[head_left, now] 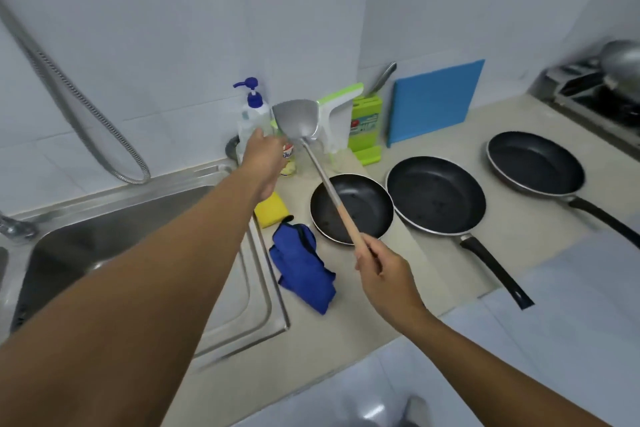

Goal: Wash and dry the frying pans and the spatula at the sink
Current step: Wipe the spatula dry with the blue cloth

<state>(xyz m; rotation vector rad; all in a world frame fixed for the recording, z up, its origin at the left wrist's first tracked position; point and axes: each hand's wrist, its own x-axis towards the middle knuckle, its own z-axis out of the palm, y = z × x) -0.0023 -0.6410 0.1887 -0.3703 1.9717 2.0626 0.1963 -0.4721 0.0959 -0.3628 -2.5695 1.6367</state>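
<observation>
While our right hand (381, 265) curls its fingers round the wooden end of the spatula (323, 178), the metal blade stands raised over the counter and the shaft crosses above the smallest frying pan (369, 206). Near us lie one crumpled blue cloth (301, 263) and one yellow sponge (272, 209), just beside the steel sink (166, 184), which our left forearm partly covers. We count three black pans in a row on the counter: the smallest, the middle pan (436, 194) and the far-right pan (535, 161). Our left hand (265, 163) reaches to the pump bottle (254, 111) (its fingers are hidden behind the hand, so we cannot tell whether they grip). A second bottle (289, 159) carries a label too blurred to read. Against the wall stand one green knife block (365, 125) and one blue cutting board (434, 100).
</observation>
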